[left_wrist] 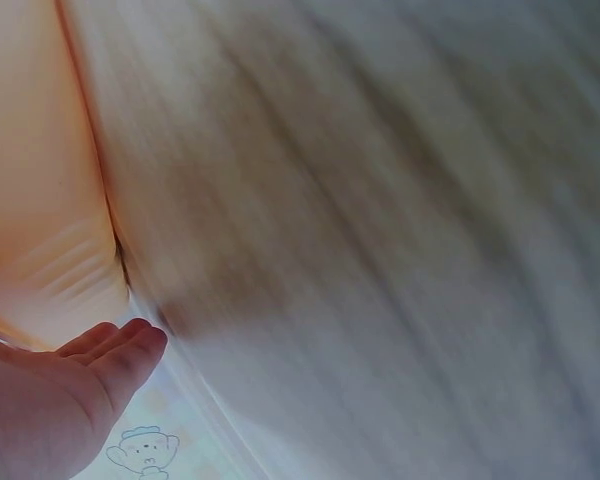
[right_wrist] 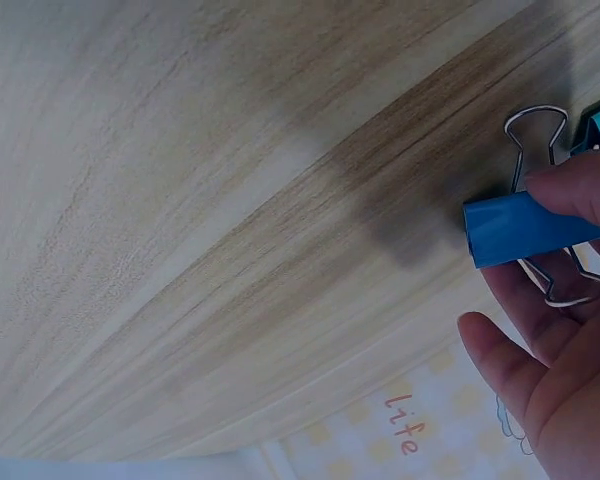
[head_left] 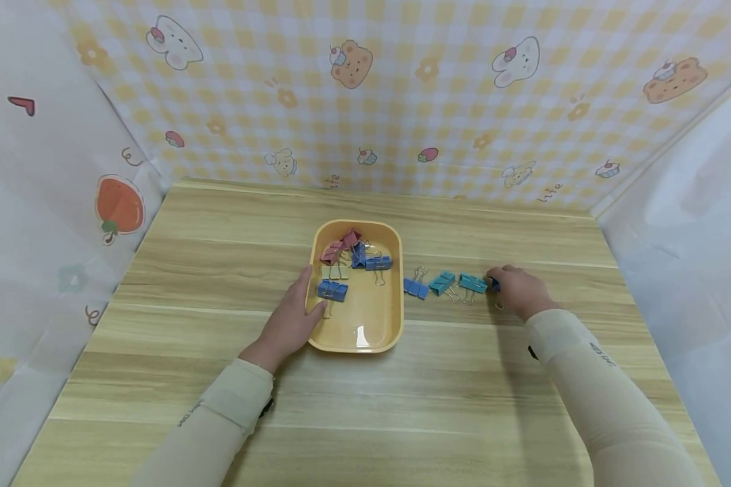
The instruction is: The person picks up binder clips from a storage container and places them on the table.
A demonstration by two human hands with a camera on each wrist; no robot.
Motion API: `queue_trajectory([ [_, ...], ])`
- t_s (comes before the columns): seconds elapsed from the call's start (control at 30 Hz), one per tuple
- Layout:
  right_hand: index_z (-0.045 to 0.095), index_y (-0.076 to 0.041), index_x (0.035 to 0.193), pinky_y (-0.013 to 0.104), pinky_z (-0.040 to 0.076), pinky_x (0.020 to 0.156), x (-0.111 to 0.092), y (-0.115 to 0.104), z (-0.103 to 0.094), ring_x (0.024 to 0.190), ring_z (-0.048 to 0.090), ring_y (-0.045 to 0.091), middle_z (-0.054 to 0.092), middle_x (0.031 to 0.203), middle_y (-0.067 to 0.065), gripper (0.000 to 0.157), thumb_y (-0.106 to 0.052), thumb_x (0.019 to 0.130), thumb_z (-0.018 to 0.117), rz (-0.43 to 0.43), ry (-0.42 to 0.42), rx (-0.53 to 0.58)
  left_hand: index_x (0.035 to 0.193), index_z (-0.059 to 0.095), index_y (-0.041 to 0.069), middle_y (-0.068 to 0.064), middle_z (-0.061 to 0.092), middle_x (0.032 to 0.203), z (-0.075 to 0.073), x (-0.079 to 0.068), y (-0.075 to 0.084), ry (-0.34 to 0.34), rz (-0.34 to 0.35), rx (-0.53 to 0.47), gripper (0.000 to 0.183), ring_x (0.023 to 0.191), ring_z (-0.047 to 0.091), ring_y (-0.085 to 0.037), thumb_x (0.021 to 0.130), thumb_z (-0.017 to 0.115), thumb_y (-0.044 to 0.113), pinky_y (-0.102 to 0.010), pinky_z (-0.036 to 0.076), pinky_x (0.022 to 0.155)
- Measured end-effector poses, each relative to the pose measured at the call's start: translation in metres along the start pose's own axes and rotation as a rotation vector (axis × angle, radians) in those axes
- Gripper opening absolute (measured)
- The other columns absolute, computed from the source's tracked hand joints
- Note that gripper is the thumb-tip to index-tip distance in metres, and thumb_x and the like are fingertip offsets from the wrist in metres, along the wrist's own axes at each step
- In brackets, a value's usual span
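My left hand (head_left: pixel 290 320) holds the left side of a yellow plastic tray (head_left: pixel 397 318). Its thumb reaches over the rim, while its fingers (left_wrist: pixel 120 362) lie straight along the outer wall. Pink binder clips (head_left: pixel 332 253), blue binder clips (head_left: pixel 332 291) and a pale yellow one (head_left: pixel 335 272) lie inside the tray. At the right end of a row of clips, my right hand (head_left: pixel 522 291) pinches a blue binder clip (right_wrist: pixel 520 228) between thumb and fingers, its wire handles standing out on both sides.
Between the tray and my right hand, a blue binder clip (head_left: pixel 415 288) and two teal ones, the left teal clip (head_left: pixel 442 283) and the right teal clip (head_left: pixel 473 283), lie on the wood-grain table (head_left: pixel 451 385). A checked cloth (head_left: pixel 402 122) hangs behind the table.
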State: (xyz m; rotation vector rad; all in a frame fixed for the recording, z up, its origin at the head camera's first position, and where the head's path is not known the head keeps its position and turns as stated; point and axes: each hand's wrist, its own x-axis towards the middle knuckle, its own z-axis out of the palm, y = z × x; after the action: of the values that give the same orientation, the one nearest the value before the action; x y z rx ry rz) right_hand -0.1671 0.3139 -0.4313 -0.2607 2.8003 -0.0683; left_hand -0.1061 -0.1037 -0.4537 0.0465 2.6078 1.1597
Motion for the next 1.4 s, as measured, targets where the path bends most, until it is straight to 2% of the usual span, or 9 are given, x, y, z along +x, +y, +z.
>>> queue_trajectory([
  [0.27,0.059,-0.003,0.126,0.052,0.054,0.075,-0.0011,-0.0013,0.0009,0.098,0.059,0.039,0.059,0.108,0.021,0.046,-0.003,0.082,0.071,-0.014,-0.007,-0.046,0.157,0.000,0.017,-0.018,0.016,0.159,-0.0001,0.0001,-0.0003,-0.002,-0.002,-0.006,0.079,0.145,0.019,-0.037,0.098,0.051,0.032,-0.053,0.021,0.115],
  [0.6,0.058,-0.002,0.128,0.052,0.054,0.074,-0.0022,0.0007,0.0058,0.097,0.059,0.038,0.058,0.107,0.020,0.045,0.001,0.084,0.066,-0.019,0.015,-0.042,0.157,0.002,0.015,-0.019,0.018,0.158,-0.0006,-0.0004,-0.0007,0.012,0.022,-0.007,0.079,0.144,0.021,-0.037,0.098,0.052,0.032,-0.052,0.022,0.115],
  [0.9,0.058,-0.001,0.128,0.055,0.052,0.080,-0.0039,-0.0007,0.0071,0.103,0.058,0.041,0.057,0.114,0.022,0.041,0.002,0.087,0.059,-0.013,0.032,-0.024,0.157,0.002,0.014,-0.020,0.017,0.158,-0.0015,-0.0016,-0.0005,0.013,0.026,0.005,0.079,0.144,0.020,-0.037,0.098,0.052,0.031,-0.052,0.021,0.116],
  [1.1,0.058,-0.001,0.128,0.056,0.050,0.086,-0.0063,-0.0022,0.0053,0.111,0.055,0.042,0.056,0.120,0.024,0.041,0.003,0.087,0.059,0.003,0.020,-0.014,0.156,0.004,0.010,-0.021,0.018,0.158,-0.0010,-0.0012,-0.0009,0.028,0.058,-0.004,0.078,0.144,0.021,-0.037,0.098,0.053,0.029,-0.051,0.020,0.116],
  [1.4,0.057,-0.002,0.130,0.057,0.051,0.084,-0.0094,-0.0064,0.0006,0.118,0.050,0.046,0.051,0.130,0.026,0.044,0.001,0.087,0.062,-0.006,0.026,0.000,0.156,0.004,0.008,-0.022,0.018,0.158,-0.0008,-0.0005,-0.0010,0.031,0.068,0.008,0.078,0.144,0.021,-0.038,0.098,0.053,0.027,-0.051,0.020,0.116],
])
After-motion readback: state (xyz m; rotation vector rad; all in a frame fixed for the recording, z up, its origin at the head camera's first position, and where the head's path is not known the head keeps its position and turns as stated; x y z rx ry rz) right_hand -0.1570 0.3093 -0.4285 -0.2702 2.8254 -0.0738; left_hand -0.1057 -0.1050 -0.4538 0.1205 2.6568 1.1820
